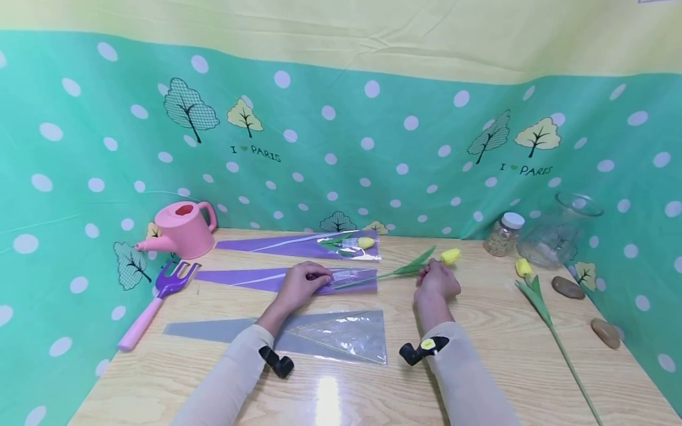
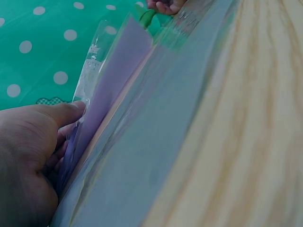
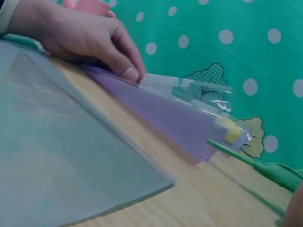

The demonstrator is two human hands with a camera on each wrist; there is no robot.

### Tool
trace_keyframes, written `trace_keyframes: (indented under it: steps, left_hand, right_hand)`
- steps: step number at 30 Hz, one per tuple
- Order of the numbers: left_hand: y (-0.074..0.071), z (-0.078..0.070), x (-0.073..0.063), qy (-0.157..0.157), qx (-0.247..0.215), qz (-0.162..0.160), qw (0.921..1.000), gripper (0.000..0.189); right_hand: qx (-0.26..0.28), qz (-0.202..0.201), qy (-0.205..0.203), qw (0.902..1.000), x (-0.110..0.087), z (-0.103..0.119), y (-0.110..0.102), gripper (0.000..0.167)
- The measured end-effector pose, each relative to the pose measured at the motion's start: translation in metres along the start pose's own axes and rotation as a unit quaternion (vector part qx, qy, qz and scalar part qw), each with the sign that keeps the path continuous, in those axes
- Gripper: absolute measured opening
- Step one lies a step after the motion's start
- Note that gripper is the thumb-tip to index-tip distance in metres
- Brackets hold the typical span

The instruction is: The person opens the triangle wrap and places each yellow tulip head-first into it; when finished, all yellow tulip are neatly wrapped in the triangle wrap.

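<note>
Near the middle of the table, my left hand (image 1: 299, 288) pinches the clear upper film of a purple flower sleeve (image 1: 229, 277). That film (image 2: 90, 78) stands lifted off the purple backing in the left wrist view. My right hand (image 1: 438, 285) holds a yellow tulip (image 1: 450, 255) just below its bloom. Its green stem (image 3: 232, 153) points left, with its end at the sleeve's wide opening in the head view; whether it is inside, I cannot tell. Behind lies another purple sleeve (image 1: 277, 244) with a yellow tulip (image 1: 365, 242) in it. A grey sleeve (image 1: 335, 334) lies flat in front.
At the left are a pink watering can (image 1: 181, 231) and a purple hand fork (image 1: 169, 284) with a pink handle. On the right lie another tulip (image 1: 543, 307) and brown stones (image 1: 568, 287), near a glass vase (image 1: 554, 236) and a white-capped jar (image 1: 502, 238).
</note>
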State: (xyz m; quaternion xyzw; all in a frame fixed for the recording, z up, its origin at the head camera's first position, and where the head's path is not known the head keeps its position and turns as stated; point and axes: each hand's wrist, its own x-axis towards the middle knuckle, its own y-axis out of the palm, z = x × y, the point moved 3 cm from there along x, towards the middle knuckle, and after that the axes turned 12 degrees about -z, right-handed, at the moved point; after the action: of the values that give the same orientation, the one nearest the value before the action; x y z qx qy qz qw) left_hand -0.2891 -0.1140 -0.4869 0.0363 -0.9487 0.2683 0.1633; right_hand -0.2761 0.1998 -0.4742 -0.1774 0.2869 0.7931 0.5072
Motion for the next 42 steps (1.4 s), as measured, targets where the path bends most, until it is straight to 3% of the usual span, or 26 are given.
trace_keyframes:
  steps: [5,13,20,42]
  left_hand:
    - [0.003,0.000,0.000,0.002,-0.004,-0.002,1.0000,0.012]
    - [0.004,0.001,0.000,-0.005,-0.004,-0.002,1.0000,0.011]
    - [0.003,-0.002,0.001,-0.009,-0.009,-0.003,0.9999,0.010]
    - [0.001,-0.005,0.000,-0.010,-0.008,-0.023,0.9997,0.011]
  right_hand:
    - [0.020,-0.005,-0.030,0.9993,-0.004,-0.002,-0.001,0.028]
    - [0.034,-0.004,-0.065,0.9973,-0.011,-0.009,0.000,0.013]
    - [0.036,-0.001,-0.061,0.9975,-0.026,-0.023,0.001,0.026]
    - [-0.002,0.028,-0.053,0.9982,-0.063,-0.048,0.002,0.024]
